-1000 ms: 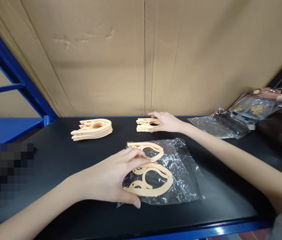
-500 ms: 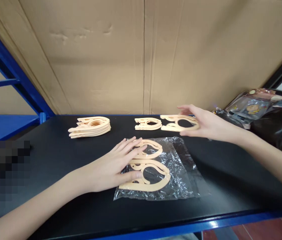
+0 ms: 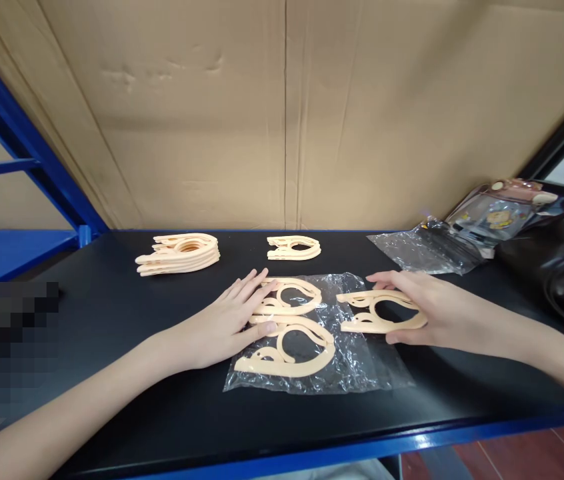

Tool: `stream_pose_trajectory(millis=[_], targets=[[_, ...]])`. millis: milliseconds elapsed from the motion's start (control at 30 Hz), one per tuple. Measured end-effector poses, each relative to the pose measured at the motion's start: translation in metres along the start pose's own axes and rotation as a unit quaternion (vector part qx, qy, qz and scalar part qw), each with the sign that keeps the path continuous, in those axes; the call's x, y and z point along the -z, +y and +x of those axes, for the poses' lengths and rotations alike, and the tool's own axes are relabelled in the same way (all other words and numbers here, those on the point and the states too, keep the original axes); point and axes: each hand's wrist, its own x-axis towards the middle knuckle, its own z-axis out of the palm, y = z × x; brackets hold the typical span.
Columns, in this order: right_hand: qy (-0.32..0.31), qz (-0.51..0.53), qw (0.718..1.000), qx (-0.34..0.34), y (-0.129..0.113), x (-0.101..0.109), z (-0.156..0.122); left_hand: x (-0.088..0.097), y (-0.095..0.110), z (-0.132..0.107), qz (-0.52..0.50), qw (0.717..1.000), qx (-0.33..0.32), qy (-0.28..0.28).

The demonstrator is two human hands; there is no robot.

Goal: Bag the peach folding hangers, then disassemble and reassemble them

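Observation:
My left hand (image 3: 229,325) lies flat with its fingers spread over two beige folding hangers (image 3: 307,367), placed one above the other at a clear plastic bag (image 3: 357,363). Whether both hangers are inside the bag or on top of it, I cannot tell. My right hand (image 3: 427,307) grips the curved end of another folded beige hanger (image 3: 362,327), its narrow ends pointing left over the bag's right part. Farther back sit a small stack of folded hangers (image 3: 307,254) and a taller stack (image 3: 182,265) to its left.
A black table (image 3: 112,313) with a blue front edge carries everything. Cardboard (image 3: 187,147) stands behind it. At the back right lie another clear bag (image 3: 407,250), a printed pouch (image 3: 502,213) and a black leather-like bag (image 3: 557,247). A blue frame (image 3: 37,133) rises at left.
My right hand has brought its folding hanger from beside the small stack toward me, over the bag's right side. The clear bag at the back right is uncovered. My left hand stays on the hangers.

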Motion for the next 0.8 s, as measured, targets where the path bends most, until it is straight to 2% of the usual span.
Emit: stream_pose_trajectory(millis=[133, 400, 500, 800], targets=[[-0.012, 0.050, 0.999, 0.000, -0.008, -0.008, 0.015, -0.001, -0.002, 0.000, 0.001, 1.000, -0.017, 0.020], [0.034, 0.093, 0.995, -0.011, -0.001, -0.026, 0.020, -0.004, -0.006, 0.000, 0.014, 0.999, -0.027, 0.037], [0.066, 0.104, 0.992, -0.003, 0.001, -0.030, 0.020, -0.003, -0.005, 0.000, 0.016, 0.999, -0.009, 0.027], [0.102, 0.153, 0.982, 0.032, -0.014, -0.044, 0.045, -0.003, -0.003, 0.001, 0.032, 0.999, -0.009, 0.030]])
